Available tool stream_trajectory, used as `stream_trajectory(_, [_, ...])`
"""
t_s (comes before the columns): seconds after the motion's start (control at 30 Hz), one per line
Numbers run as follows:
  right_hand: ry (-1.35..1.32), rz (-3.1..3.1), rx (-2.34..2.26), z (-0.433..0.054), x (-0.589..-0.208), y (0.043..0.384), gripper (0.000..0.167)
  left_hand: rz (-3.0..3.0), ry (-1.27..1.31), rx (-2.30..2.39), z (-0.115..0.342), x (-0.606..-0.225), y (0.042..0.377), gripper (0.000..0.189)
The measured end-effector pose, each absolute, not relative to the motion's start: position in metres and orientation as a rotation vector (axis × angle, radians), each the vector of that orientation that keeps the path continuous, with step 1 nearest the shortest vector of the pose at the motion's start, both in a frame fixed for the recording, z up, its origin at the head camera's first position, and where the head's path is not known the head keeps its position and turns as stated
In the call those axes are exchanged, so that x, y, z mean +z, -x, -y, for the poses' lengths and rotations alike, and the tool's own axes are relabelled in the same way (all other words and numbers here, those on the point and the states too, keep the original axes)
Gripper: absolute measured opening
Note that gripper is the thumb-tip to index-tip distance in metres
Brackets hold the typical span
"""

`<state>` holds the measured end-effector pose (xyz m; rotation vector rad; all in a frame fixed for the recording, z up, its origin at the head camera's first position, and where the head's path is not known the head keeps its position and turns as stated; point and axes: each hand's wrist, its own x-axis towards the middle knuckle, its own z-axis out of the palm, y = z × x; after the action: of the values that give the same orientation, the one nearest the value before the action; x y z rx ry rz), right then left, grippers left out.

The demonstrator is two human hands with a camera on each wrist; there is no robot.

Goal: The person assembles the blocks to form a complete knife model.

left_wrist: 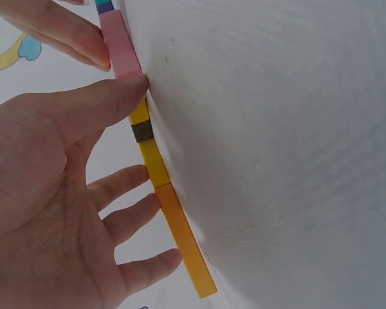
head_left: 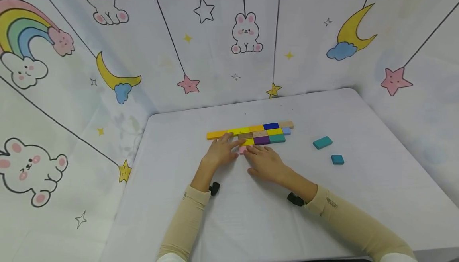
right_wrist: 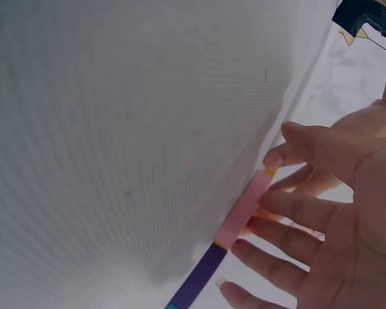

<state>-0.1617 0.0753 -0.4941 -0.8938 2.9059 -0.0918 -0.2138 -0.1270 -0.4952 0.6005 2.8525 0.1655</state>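
Flat coloured blocks lie side by side in rows at the middle of the table. My left hand [head_left: 221, 150] is at their left end, fingers spread, touching the long orange block [left_wrist: 188, 241] and a yellow block [left_wrist: 156, 161]; its thumb reaches the near end of the pink block [left_wrist: 121, 48]. My right hand [head_left: 265, 163] rests its loosely extended fingertips at the pink block, which forms the nearest row. A purple block [head_left: 261, 139] and a teal block [head_left: 277, 138] sit just beyond the right hand. The farthest row includes a dark blue block [head_left: 271, 126].
Two loose teal pieces, a longer block [head_left: 322, 142] and a shorter block [head_left: 337, 159], lie apart on the right. A white cloth covers the table [head_left: 161, 154]. Printed fabric walls [head_left: 215, 63] stand behind and at both sides.
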Motion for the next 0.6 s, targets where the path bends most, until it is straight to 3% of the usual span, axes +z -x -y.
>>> stream_trajectory(0.6, [0.753,-2.845,-0.204,-0.0846,-0.4885,0.1603,0.080,-2.830,-0.602,0.200,0.1271,-0.4945,0.2160,0.058])
